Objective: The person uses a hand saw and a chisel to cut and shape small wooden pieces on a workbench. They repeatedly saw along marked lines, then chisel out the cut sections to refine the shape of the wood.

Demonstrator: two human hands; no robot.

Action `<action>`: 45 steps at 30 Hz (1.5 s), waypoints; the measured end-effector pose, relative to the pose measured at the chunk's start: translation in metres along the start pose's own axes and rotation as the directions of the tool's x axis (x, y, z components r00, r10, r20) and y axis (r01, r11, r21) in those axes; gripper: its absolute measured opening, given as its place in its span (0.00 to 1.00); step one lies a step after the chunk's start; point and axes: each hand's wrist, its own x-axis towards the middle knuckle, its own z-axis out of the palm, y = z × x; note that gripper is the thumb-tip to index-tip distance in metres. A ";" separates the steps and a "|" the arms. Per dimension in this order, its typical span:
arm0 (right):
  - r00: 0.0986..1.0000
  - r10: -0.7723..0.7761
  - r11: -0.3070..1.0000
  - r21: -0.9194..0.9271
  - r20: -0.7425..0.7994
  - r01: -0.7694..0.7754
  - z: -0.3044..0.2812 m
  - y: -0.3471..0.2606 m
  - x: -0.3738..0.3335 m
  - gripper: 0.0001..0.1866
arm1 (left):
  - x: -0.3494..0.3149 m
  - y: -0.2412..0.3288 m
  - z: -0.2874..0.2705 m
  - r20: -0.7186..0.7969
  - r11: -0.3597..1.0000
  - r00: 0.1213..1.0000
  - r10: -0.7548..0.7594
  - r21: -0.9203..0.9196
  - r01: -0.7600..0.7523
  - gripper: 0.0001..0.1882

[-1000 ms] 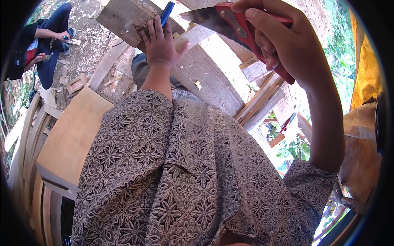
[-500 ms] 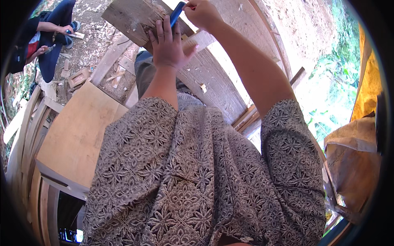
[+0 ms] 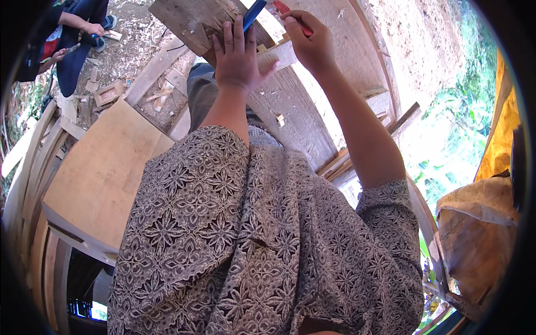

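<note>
My left hand (image 3: 239, 66) lies open with spread fingers at the edge of a weathered wooden board (image 3: 187, 19) near the top. Beside its fingertips a blue, bar-shaped object (image 3: 254, 15) slants upward; its kind is not clear and its upper end leaves the picture. My right hand (image 3: 314, 47) is closed around a red, slim handheld object (image 3: 291, 18), whose exact kind I cannot make out. The red object is apart from the blue one, to its right. Splintered, rough wood shows on the board just past my left fingers.
A smooth wooden panel (image 3: 106, 173) stands at the left, with long curved planks (image 3: 28, 184) beyond it. At the upper left another person (image 3: 78, 44) holds a tool over ground strewn with shavings. A brown and yellow tarp (image 3: 474, 234) hangs at the right.
My right hand has moved right and slightly down, away from the blue object, and the red object now shows more. My left hand stays spread by the board. The whole view has shifted a little.
</note>
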 end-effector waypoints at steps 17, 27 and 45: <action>0.787 0.590 0.806 -0.064 0.182 -0.589 -0.154 -0.211 -0.054 0.15 | -0.002 0.000 0.005 0.014 1.000 1.000 0.010 -0.009 -0.010 0.55; 0.897 0.350 0.937 -0.080 0.269 -0.341 -0.088 -0.131 -0.021 0.11 | -0.001 -0.001 0.003 0.023 0.999 1.000 0.017 -0.039 -0.016 0.54; 0.997 -0.056 0.991 0.119 -0.044 0.061 0.015 0.020 -0.007 0.11 | -0.001 0.001 0.002 0.013 1.000 1.000 -0.017 -0.015 0.017 0.56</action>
